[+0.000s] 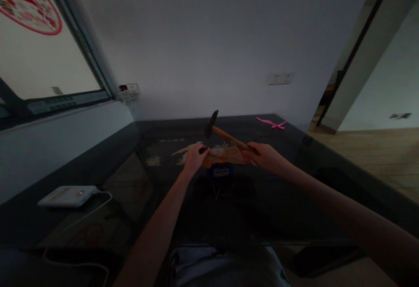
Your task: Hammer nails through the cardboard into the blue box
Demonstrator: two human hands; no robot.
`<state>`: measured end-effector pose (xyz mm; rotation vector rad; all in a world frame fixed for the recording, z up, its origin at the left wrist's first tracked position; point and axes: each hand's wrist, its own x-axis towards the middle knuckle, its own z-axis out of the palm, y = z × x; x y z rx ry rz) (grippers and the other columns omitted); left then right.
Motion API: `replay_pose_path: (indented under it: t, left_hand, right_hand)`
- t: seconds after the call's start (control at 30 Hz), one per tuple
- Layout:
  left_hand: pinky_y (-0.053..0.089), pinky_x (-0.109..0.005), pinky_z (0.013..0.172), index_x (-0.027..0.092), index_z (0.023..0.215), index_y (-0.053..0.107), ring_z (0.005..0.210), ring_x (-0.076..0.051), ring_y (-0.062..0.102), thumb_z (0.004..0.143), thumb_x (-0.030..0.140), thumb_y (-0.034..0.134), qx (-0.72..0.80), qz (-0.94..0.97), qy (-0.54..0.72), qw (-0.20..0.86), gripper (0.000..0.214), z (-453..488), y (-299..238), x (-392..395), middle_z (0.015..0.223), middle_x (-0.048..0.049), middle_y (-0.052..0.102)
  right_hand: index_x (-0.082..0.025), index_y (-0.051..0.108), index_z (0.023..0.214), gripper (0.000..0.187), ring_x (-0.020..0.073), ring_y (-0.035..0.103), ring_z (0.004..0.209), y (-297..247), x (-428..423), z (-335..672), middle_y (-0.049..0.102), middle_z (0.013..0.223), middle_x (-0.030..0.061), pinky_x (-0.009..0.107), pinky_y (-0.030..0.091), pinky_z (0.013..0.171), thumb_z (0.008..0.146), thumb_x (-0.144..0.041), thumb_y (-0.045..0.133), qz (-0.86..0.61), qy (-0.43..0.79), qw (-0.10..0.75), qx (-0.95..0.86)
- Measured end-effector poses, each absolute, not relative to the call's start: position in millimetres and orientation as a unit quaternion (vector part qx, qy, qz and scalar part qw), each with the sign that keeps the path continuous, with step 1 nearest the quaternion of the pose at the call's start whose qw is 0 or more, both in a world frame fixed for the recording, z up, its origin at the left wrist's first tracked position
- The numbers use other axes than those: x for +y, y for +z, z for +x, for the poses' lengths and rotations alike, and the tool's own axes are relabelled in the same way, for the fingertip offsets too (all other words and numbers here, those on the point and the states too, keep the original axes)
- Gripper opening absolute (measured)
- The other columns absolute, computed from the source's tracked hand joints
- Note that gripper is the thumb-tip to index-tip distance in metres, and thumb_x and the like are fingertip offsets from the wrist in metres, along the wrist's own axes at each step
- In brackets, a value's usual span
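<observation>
My right hand [260, 153] is wrapped round the wooden handle of a hammer [225, 135], whose dark head is raised up and to the left. Below the handle, a brown patterned piece [229, 155] with a shiny patch rests on a blue box [220, 170]. A bit of pinkish red shows at its right end, beside my right hand. At the left end of the brown piece is my left hand [194, 159], thumb and fingers closed in a pinch. What they pinch is too small to make out.
Thin metal pieces, perhaps nails, [223, 190] lie in front of the box on the dark glossy table [262, 208]. A pink ribbon [273, 123] lies at the back right. On the left sits a white power bank [68, 196] with a cable [93, 210]. A wall [203, 60] stands behind.
</observation>
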<state>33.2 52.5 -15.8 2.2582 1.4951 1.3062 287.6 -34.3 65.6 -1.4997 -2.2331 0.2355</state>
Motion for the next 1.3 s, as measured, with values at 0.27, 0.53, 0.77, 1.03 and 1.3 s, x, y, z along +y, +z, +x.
replay_pose_path:
  t: [0.27, 0.53, 0.77, 1.03, 1.3]
  left_hand:
    - [0.048, -0.029, 0.073, 0.015, 0.078, 0.067, 0.076, -0.018, 0.064, 0.076, 0.017, 0.061, 0.497, 0.75, 0.43, 0.072, 0.006, 33.9, -14.9, 52.3, 0.079, -0.0053, 0.069]
    - [0.048, -0.03, 0.073, 0.015, 0.078, 0.067, 0.076, -0.018, 0.063, 0.077, 0.02, 0.06, 0.499, 0.749, 0.431, 0.073, 0.008, 33.0, -16.2, 53.2, 0.08, -0.0058, 0.069]
    - [0.048, -0.03, 0.073, 0.015, 0.078, 0.066, 0.076, -0.018, 0.063, 0.078, 0.021, 0.06, 0.499, 0.747, 0.434, 0.069, 0.009, 34.6, -15.2, 51.9, 0.079, -0.0058, 0.069]
    - [0.048, -0.029, 0.073, 0.015, 0.078, 0.066, 0.076, -0.018, 0.063, 0.077, 0.019, 0.06, 0.493, 0.754, 0.429, 0.067, 0.008, 34.1, -14.5, 51.9, 0.079, -0.0054, 0.069]
    - [0.048, -0.029, 0.072, 0.014, 0.078, 0.066, 0.075, -0.018, 0.063, 0.077, 0.02, 0.06, 0.496, 0.753, 0.426, 0.069, 0.008, 33.2, -17.4, 55.4, 0.079, -0.0057, 0.069]
  right_hand:
    - [-0.017, 0.058, 0.083, 0.019, 0.0152, 0.054, 0.063, 61.3, -35.0, 289.1, 0.061, 0.075, 0.0062, 0.026, 0.031, 0.054, 0.084, -0.027, 0.043, -0.524, 0.102, 0.205, -0.82]
    - [-0.016, 0.058, 0.083, 0.019, 0.0152, 0.053, 0.062, 63.7, -36.1, 285.5, 0.061, 0.073, 0.0064, 0.026, 0.031, 0.053, 0.084, -0.028, 0.043, -0.528, 0.109, 0.206, -0.817]
    - [-0.017, 0.058, 0.08, 0.02, 0.0149, 0.053, 0.061, 66.2, -38.5, 282.6, 0.061, 0.072, 0.0055, 0.025, 0.031, 0.053, 0.086, -0.029, 0.043, -0.533, 0.099, 0.211, -0.813]
    - [-0.017, 0.059, 0.085, 0.019, 0.0152, 0.055, 0.064, 64.0, -37.9, 284.3, 0.063, 0.077, 0.0066, 0.025, 0.032, 0.054, 0.086, -0.027, 0.044, -0.535, 0.099, 0.203, -0.814]
    - [-0.017, 0.061, 0.091, 0.018, 0.0162, 0.057, 0.069, 60.9, -37.2, 282.1, 0.064, 0.082, 0.007, 0.025, 0.035, 0.057, 0.085, -0.024, 0.045, -0.521, 0.093, 0.209, -0.822]
